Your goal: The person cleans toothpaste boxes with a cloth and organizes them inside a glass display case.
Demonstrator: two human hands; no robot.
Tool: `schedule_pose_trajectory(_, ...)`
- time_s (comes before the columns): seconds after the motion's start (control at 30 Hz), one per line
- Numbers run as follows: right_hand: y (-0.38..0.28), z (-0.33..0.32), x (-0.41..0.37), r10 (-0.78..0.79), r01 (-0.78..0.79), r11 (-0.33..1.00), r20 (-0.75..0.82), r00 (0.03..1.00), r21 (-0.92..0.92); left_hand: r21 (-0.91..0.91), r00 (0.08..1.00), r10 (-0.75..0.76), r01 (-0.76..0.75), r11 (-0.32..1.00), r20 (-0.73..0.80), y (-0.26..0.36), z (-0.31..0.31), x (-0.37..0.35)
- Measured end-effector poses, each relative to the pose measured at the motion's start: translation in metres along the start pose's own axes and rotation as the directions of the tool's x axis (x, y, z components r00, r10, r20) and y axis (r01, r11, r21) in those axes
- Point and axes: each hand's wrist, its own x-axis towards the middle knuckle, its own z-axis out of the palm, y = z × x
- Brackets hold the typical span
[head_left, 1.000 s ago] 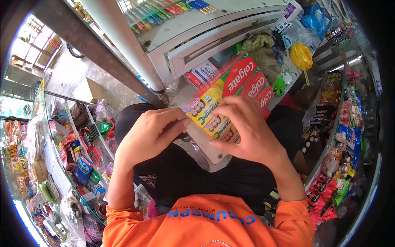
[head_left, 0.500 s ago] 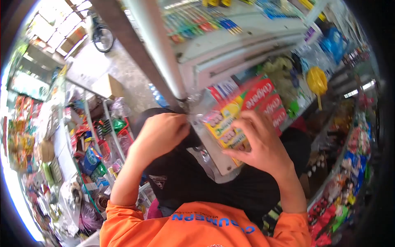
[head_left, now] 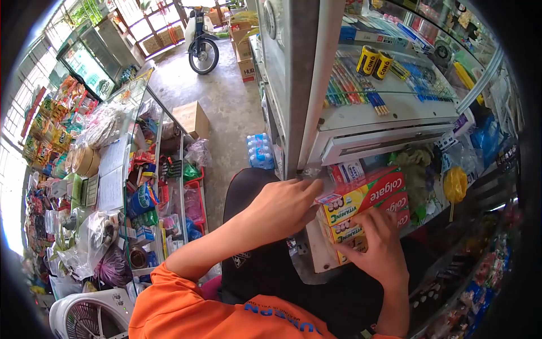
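Observation:
A stack of red and yellow Colgate toothpaste boxes (head_left: 361, 195), marked "Vitamin C", is in front of me, over a pale board (head_left: 320, 251). My right hand (head_left: 379, 240) grips the near side of the stack, thumb low and fingers bent against the boxes. At the stack's left end is my left hand (head_left: 285, 206), its fingers bent together. Whatever those fingers pinch, if anything, is too small to make out. A crumpled bit of clear plastic (head_left: 310, 171) shows just beyond them. Another box, white and red (head_left: 347, 171), lies behind the stack.
A glass display case (head_left: 389, 107) with pens and batteries stands ahead. Shelves of packets (head_left: 59, 138) and a fan (head_left: 90, 316) are at left. A carton (head_left: 192, 118), bottled water pack (head_left: 259, 150) and motorbike (head_left: 201, 48) stand on the floor. A yellow bag (head_left: 454, 185) hangs at right.
The view has swung, bringing more of the floor and shop into sight. My left hand has moved closer to the left end of the boxes. My right hand stays against the stack.

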Motion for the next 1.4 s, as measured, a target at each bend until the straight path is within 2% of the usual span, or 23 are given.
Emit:
schedule_pose_trajectory(0.03, -0.004, -0.002, 0.0, 0.002, -0.002, 1.0, 0.014, 1.0, -0.017, -0.028, 0.996, 0.065, -0.066, 0.997, -0.055, 0.003, 0.001, 0.002)
schedule_pose_trajectory(0.1, -0.012, -0.003, 0.0, 0.023, -0.022, 0.998, 0.007, 1.0, -0.055, -0.036, 0.993, 0.11, -0.112, 0.993, -0.047, 0.005, 0.006, 0.006)
schedule_pose_trajectory(0.17, -0.017, 0.0, -0.002, 0.044, -0.043, 0.995, 0.001, 0.999, -0.093, 0.022, 0.966, 0.247, -0.246, 0.969, -0.081, 0.007, 0.012, 0.008)
schedule_pose_trajectory(0.2, -0.017, 0.006, -0.004, 0.063, -0.064, 0.991, -0.009, 0.998, -0.114, -0.017, 0.967, 0.255, -0.255, 0.967, 0.015, 0.007, 0.012, 0.008)
schedule_pose_trajectory(0.23, -0.017, 0.01, -0.006, 0.084, -0.086, 0.987, -0.019, 0.996, -0.135, -0.016, 0.966, 0.258, -0.258, 0.966, 0.015, 0.006, 0.016, 0.009)
schedule_pose_trajectory(0.3, -0.017, 0.016, -0.007, 0.087, -0.09, 0.988, -0.034, 0.996, -0.127, -0.014, 0.905, 0.414, -0.417, 0.909, -0.1, 0.008, 0.025, 0.009)
schedule_pose_trajectory(0.33, -0.017, 0.018, -0.008, 0.087, -0.092, 0.989, -0.047, 0.995, -0.116, -0.02, 0.921, 0.386, -0.388, 0.922, -0.054, 0.01, 0.027, 0.009)
schedule_pose_trajectory(0.53, -0.012, 0.036, -0.011, 0.007, -0.032, 0.989, -0.164, 0.986, -0.145, -0.001, 0.939, 0.335, -0.337, 0.942, -0.079, 0.008, 0.041, 0.008)
schedule_pose_trajectory(0.87, -0.014, 0.043, -0.014, -0.022, -0.009, 0.986, -0.185, 0.982, -0.165, -0.018, 0.945, 0.313, -0.316, 0.948, -0.099, 0.01, 0.044, 0.009)
schedule_pose_trajectory(0.97, -0.011, 0.048, -0.013, -0.056, 0.027, 0.992, -0.238, 0.97, -0.123, 0.002, 0.935, 0.329, -0.332, 0.943, -0.131, 0.011, 0.045, 0.011)
schedule_pose_trajectory(1.13, 0.0, 0.059, -0.011, -0.125, 0.124, 0.992, -0.248, 0.961, -0.018, 0.023, 0.955, 0.292, -0.291, 0.957, -0.061, 0.015, 0.038, 0.015)
schedule_pose_trajectory(1.27, 0.005, 0.062, -0.013, -0.149, 0.147, 0.989, -0.241, 0.959, -0.027, 0.025, 0.954, 0.288, -0.286, 0.958, -0.082, 0.013, 0.041, 0.016)
schedule_pose_trajectory(1.33, 0.007, 0.063, -0.013, -0.164, 0.165, 0.986, -0.274, 0.948, -0.021, -0.007, 0.968, 0.237, -0.238, 0.971, -0.084, 0.015, 0.038, 0.015)
schedule_pose_trajectory(1.4, 0.005, 0.061, -0.012, -0.138, 0.144, 0.99, -0.298, 0.945, -0.001, 0.028, 0.957, 0.267, -0.265, 0.964, -0.118, 0.009, 0.04, 0.017)
